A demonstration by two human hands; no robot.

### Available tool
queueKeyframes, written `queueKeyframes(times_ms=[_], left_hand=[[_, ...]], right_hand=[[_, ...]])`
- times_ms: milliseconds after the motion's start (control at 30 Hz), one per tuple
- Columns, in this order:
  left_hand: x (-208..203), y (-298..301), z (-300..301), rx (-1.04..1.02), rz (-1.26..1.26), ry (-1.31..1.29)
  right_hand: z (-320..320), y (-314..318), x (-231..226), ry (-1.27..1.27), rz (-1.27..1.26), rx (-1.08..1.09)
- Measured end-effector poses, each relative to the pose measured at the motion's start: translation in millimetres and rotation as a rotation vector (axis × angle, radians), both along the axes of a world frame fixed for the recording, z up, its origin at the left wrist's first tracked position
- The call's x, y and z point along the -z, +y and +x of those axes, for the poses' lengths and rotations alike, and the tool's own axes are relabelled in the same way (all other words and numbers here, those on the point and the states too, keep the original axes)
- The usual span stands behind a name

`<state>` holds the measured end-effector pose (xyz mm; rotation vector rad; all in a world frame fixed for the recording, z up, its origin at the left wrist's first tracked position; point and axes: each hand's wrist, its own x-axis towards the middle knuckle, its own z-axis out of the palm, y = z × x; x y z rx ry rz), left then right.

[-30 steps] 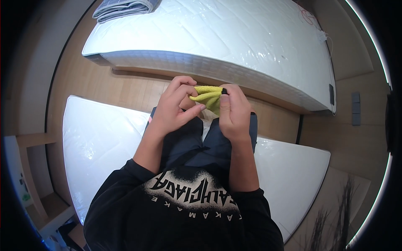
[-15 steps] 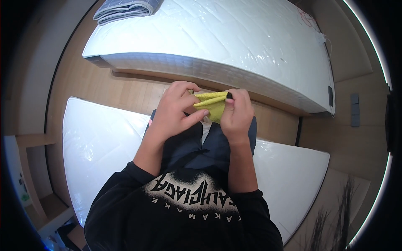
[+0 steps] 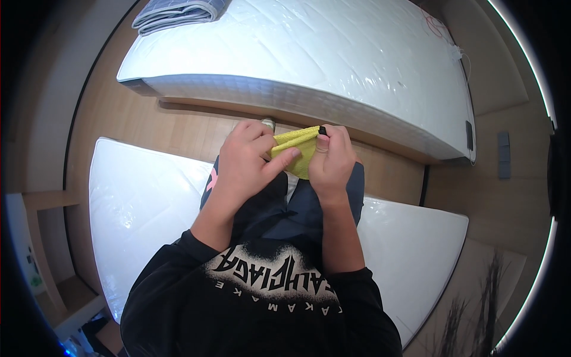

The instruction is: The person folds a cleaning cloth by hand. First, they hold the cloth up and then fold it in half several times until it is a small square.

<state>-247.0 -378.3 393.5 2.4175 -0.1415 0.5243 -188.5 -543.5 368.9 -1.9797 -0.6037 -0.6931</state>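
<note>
A small yellow textured cloth (image 3: pixel 304 156) is stretched between my two hands above my lap. Its upper edge is doubled over, and a black tab (image 3: pixel 322 130) sits at its right corner. Whether it is a pouch or a flat folded piece I cannot tell. My left hand (image 3: pixel 247 153) grips the left end, thumb along the near face and fingers curled behind. My right hand (image 3: pixel 333 159) pinches the right end beside the black tab, its thumb pressed on the cloth. The fingertips behind the cloth are partly hidden.
I sit on a plastic-wrapped white mattress (image 3: pixel 146 196). Across a strip of wooden floor (image 3: pixel 140 122) stands another wrapped mattress (image 3: pixel 297 47) on a wooden base, with a folded grey-blue quilt (image 3: pixel 175 16) at its far left. Dark dried stems (image 3: pixel 476 309) rise at the lower right.
The cloth and both hands have shifted slightly left. My hands have drawn a little closer together, and the cloth's near face shows more fully, with its top fold less gaping.
</note>
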Motion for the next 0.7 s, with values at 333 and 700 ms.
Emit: queueKeyframes(times_ms=[333, 700], left_hand=[[11.9, 2.5, 1.4, 0.162, -0.459, -0.147], [19.1, -7.8, -0.8, 0.277, -1.281, -0.045]], right_hand=[[-9.8, 2.9, -10.6, 0.146, 0.154, -0.100], [-16.8, 5.1, -16.4, 0.110, 0.177, -0.076]])
